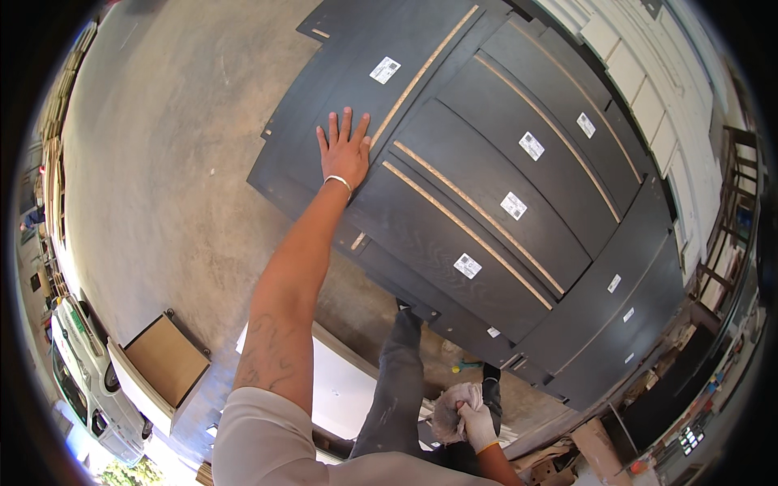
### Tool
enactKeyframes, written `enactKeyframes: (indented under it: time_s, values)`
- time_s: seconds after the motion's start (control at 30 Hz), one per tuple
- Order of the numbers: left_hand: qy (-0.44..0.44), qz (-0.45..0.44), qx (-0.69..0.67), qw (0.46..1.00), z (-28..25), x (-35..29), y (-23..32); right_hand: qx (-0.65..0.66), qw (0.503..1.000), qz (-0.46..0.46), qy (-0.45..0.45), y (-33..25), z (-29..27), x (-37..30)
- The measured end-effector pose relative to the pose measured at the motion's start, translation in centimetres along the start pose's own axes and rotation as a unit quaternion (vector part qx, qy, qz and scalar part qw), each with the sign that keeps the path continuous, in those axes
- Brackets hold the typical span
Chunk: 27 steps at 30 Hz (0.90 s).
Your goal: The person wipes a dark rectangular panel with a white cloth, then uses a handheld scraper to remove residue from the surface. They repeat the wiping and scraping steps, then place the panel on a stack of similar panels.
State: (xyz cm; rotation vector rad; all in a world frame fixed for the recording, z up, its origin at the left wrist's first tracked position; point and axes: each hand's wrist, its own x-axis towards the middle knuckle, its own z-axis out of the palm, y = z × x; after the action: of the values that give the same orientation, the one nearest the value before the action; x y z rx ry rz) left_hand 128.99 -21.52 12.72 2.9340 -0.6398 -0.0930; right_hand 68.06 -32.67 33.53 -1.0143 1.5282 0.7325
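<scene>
My left hand [346,151] lies flat with spread fingers on a dark grey panel [324,97], close to its raw chipboard edge strip. The wrist wears a pale bracelet. Several more dark panels [478,166] overlap to the right, each bearing a white label [514,206]. Down by my legs, my right hand [478,425], in a white glove, is closed around a crumpled greyish-white rag [447,411]. The rag hides part of its fingers.
White boards [640,89] are stacked beyond the dark panels at the upper right. A white panel [344,381] stands near my left leg. At lower left are a flat cart [166,356] and a parked car [93,381]. Concrete floor [178,162] stretches along the left.
</scene>
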Motion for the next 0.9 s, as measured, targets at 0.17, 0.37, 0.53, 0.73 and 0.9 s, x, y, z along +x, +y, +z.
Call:
enactKeyframes:
  time_s: [0.17, 0.37, 0.53, 0.73, 0.9]
  values:
    - [-0.023, 0.08, 0.004, 0.997, 1.8, -1.3, -1.9, -0.035, 0.999, 0.003, -0.009, 0.8, 0.4, 1.0]
    - [-0.042, 0.158, 0.009, 0.987, 0.7, -1.8, -2.6, -0.008, 1.0, 0.005, -0.027, 1.6, 0.4, 1.4]
    - [-0.075, 0.179, 0.037, 0.98, -0.1, -1.3, -2.7, -0.029, 0.997, 0.064, -0.015, 2.6, -0.3, 1.8]
    - [-0.069, 0.209, 0.034, 0.975, -0.3, -0.4, -2.4, -0.105, 0.994, 0.011, -0.025, 6.0, -1.0, 3.4]
    - [-0.115, 0.145, 0.071, 0.98, -1.4, -4.0, -2.1, -0.09, 0.996, 0.004, -0.02, 7.1, -2.6, 3.1]
